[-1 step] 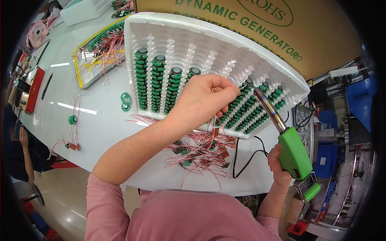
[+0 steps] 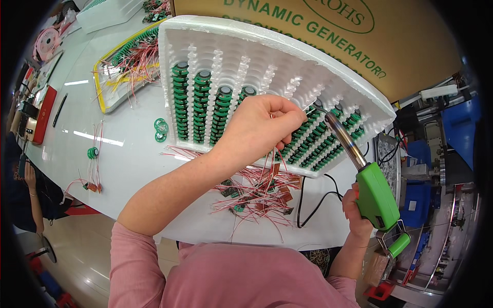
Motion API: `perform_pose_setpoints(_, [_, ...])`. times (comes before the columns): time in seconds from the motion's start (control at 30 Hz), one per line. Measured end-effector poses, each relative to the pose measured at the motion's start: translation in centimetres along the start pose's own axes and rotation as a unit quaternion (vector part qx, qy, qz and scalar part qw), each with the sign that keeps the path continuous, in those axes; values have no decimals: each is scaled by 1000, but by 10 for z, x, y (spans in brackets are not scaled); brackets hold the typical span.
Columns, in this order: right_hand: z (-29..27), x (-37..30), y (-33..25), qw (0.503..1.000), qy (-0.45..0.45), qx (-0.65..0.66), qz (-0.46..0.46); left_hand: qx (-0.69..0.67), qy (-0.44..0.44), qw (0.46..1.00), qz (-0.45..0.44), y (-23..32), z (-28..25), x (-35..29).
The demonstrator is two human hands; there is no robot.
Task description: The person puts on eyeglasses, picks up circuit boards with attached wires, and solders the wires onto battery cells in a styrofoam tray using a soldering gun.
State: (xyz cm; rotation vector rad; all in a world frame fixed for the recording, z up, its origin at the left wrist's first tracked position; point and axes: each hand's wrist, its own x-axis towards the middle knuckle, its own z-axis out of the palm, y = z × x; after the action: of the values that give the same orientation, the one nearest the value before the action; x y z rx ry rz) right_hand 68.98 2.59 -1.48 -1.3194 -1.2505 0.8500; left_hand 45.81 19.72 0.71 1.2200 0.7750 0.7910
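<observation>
A white worktop (image 2: 118, 164) carries a foam tray (image 2: 267, 32), with a cardboard box (image 2: 411, 61) behind it. The iron (image 2: 377, 197) slants from below the tray's right end up over its right-hand rows, and its tip is just beside the left grip (image 2: 267, 120). The right grip (image 2: 354, 210) is wrapped round the iron's green body. It should feel stiff and fairly light; the metal barrel is probably hot, so the green part is the place to hold.

Over the tray's middle, the left grip is pinched closed, with red-and-white wires (image 2: 272, 155) hanging out under the fingers. These look light and limp, their ends likely fragile, and best taken near the end.

Green discs (image 2: 179, 97) fill the tray's rows. In front of the tray lie a wire pile (image 2: 262, 200) and a black cord (image 2: 308, 215).
</observation>
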Motion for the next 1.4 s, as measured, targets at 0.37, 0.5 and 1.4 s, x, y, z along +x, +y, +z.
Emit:
perform_pose_setpoints(0.37, [1,4,-8,993,-53,39,-101,-2,0,1000,1,2,4,2])
perform_pose_setpoints(0.5, [5,5,-11,992,-35,100,-76,-8,0,1000,1,2,6,3])
perform_pose_setpoints(1.4, [-9,5,-9,992,-28,118,-46,1,8,1000,-5,6,16,8])
